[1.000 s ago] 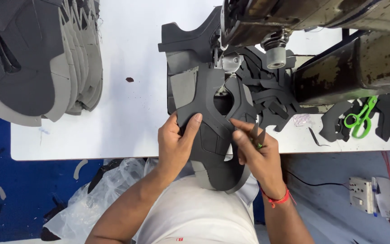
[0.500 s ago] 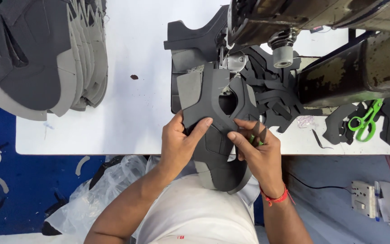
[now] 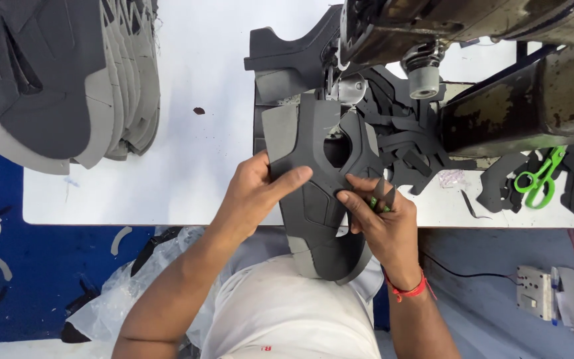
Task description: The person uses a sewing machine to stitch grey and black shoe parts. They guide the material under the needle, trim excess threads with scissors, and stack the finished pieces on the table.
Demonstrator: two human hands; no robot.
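under the sewing machine head (image 3: 393, 26), head view: dark grey shoe upper piece (image 3: 320, 173) lies half on the white worktop (image 3: 194, 166), front end at the needle area, tail hanging over the edge. left hand (image 3: 257, 193) grip clamped on its left edge, thumb flat on top to hold it down. right hand (image 3: 380, 216) pinches the right edge, also holding a small green tool. stack of grey cut pieces (image 3: 68, 80) far left, green scissors (image 3: 536, 179) right.
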